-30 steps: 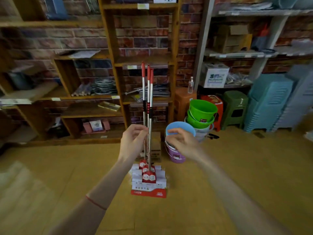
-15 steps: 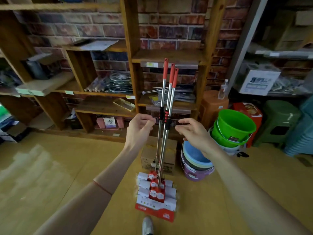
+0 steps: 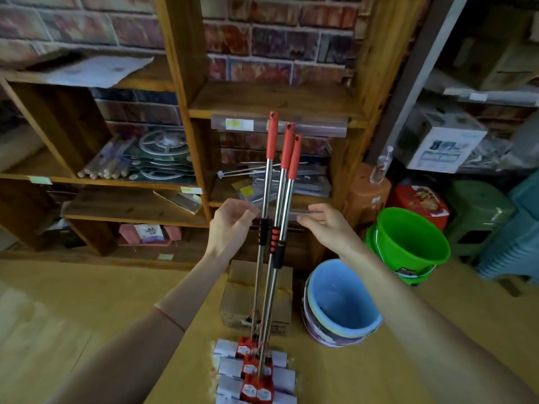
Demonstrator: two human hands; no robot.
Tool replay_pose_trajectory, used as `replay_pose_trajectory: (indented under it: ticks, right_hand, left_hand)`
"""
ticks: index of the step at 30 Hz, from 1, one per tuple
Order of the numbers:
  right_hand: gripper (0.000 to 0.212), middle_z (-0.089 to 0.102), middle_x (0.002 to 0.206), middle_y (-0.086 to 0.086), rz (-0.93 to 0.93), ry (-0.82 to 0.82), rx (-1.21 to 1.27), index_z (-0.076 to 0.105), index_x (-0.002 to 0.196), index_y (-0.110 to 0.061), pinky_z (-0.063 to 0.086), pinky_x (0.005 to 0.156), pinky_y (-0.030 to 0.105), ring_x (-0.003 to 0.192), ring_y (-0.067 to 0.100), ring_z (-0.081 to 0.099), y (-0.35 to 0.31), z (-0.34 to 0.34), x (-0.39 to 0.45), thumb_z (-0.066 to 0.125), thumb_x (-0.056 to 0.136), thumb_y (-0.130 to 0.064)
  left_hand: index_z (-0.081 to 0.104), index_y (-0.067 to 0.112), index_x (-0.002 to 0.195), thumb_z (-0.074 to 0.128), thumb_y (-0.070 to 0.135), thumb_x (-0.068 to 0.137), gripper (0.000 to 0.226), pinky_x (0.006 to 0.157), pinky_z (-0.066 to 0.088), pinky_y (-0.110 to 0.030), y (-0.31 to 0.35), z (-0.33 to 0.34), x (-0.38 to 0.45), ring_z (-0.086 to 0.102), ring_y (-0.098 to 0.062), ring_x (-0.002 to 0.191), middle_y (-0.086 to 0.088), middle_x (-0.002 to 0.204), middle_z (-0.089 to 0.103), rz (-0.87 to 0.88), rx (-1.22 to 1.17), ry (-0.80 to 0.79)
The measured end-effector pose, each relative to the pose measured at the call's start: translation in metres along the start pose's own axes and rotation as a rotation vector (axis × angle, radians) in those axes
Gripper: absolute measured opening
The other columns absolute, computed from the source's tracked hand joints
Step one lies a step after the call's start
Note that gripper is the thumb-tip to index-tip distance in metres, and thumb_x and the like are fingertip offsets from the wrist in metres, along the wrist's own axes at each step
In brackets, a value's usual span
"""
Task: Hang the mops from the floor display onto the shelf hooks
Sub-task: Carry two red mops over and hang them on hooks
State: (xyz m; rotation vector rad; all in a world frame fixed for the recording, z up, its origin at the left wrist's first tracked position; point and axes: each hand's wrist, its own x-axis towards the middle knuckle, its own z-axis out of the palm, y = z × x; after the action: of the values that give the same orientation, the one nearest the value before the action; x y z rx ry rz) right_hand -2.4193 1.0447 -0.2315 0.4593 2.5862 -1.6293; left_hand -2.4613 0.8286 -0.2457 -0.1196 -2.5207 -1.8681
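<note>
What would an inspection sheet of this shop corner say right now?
Surface: yellowish floor.
Job's things: three mops upright, heads stacked on the floor; none hung.
Clutter: cardboard box, blue bucket, green buckets.
Hands: left hand and right hand either side of the handles, gripping nothing.
Cables: nothing seen.
Surroundings: wooden shelves, brick wall, stacked plastic stools.

The mop heads (image 3: 256,383) ran off the bottom edge. Whether the left hand (image 3: 230,225) touched a pole could not be told. The shelf goods (image 3: 157,158) were blurred; both forearms left the frame below.
</note>
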Motion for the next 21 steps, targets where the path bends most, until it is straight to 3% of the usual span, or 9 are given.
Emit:
replay_pose_trajectory:
  ticks: [7, 10, 14, 18, 21]
  right_hand:
    - [0.079, 0.047, 0.156, 0.010, 0.027, -0.085, -0.021, 0.033, 0.157, -0.013, 0.042, 0.103, 0.030, 0.137, 0.022, 0.051, 0.012, 0.006, 0.130, 0.067, 0.095, -0.046]
    - [0.085, 0.039, 0.163, 0.011, 0.057, -0.106, -0.014, 0.027, 0.160, -0.013, 0.040, 0.116, 0.040, 0.146, 0.025, 0.043, 0.023, 0.009, 0.178, 0.069, 0.093, -0.047]
    - [0.090, 0.034, 0.166, 0.012, 0.099, -0.116, 0.002, 0.021, 0.162, -0.012, 0.036, 0.120, 0.047, 0.150, 0.028, 0.037, 0.040, 0.015, 0.227, 0.069, 0.094, -0.045]
    - [0.081, 0.045, 0.158, 0.013, 0.131, -0.103, 0.036, 0.028, 0.158, -0.011, 0.041, 0.116, 0.050, 0.144, 0.029, 0.046, 0.051, 0.020, 0.258, 0.072, 0.093, -0.033]
    - [0.063, 0.058, 0.143, 0.011, 0.147, -0.107, 0.043, 0.041, 0.146, -0.013, 0.048, 0.110, 0.053, 0.130, 0.028, 0.059, 0.060, 0.024, 0.272, 0.072, 0.093, -0.023]
  left_hand:
    - [0.068, 0.035, 0.097, 0.066, 0.040, 0.090, 0.009, 0.092, 0.060, -0.049, -0.027, 0.037, 0.090, 0.072, -0.015, 0.098, 0.006, 0.101, 0.077, -0.047, 0.017, 0.040]
    - [0.069, 0.032, 0.097, 0.065, 0.040, 0.088, 0.012, 0.093, 0.059, -0.049, -0.037, 0.054, 0.122, 0.071, -0.014, 0.098, 0.006, 0.099, 0.076, -0.077, 0.027, 0.057]
    - [0.069, 0.035, 0.093, 0.062, 0.047, 0.081, 0.019, 0.093, 0.058, -0.053, -0.052, 0.073, 0.156, 0.072, -0.016, 0.099, 0.006, 0.096, 0.076, -0.114, 0.042, 0.055]
    - [0.071, 0.032, 0.102, 0.062, 0.053, 0.079, 0.033, 0.094, 0.058, -0.055, -0.070, 0.089, 0.179, 0.074, -0.019, 0.104, 0.004, 0.101, 0.079, -0.143, 0.060, 0.034]
    - [0.071, 0.039, 0.099, 0.059, 0.052, 0.083, 0.024, 0.098, 0.057, -0.054, -0.081, 0.102, 0.191, 0.074, -0.019, 0.108, 0.003, 0.106, 0.080, -0.129, 0.051, -0.011]
